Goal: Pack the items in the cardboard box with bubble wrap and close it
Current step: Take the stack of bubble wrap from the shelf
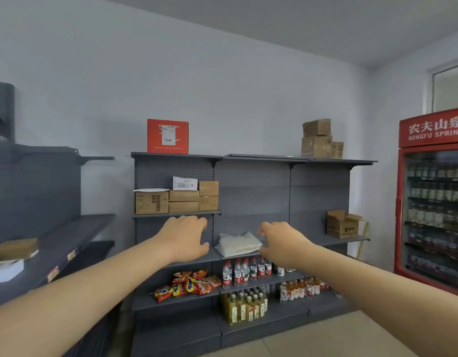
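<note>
Both my arms are stretched out toward the dark grey metal shelving unit (251,199). My left hand (186,237) and right hand (280,242) sit either side of a folded stack of whitish bubble wrap (237,244) on the middle shelf, fingers loosely curled, holding nothing. Closed brown cardboard boxes (183,200) are just above my left hand, and an open brown cardboard box (343,224) sits far right.

Pale walls (222,73), grey shelving (253,191) along the back, a red drinks fridge (434,202) at right, beige floor (338,338)
</note>
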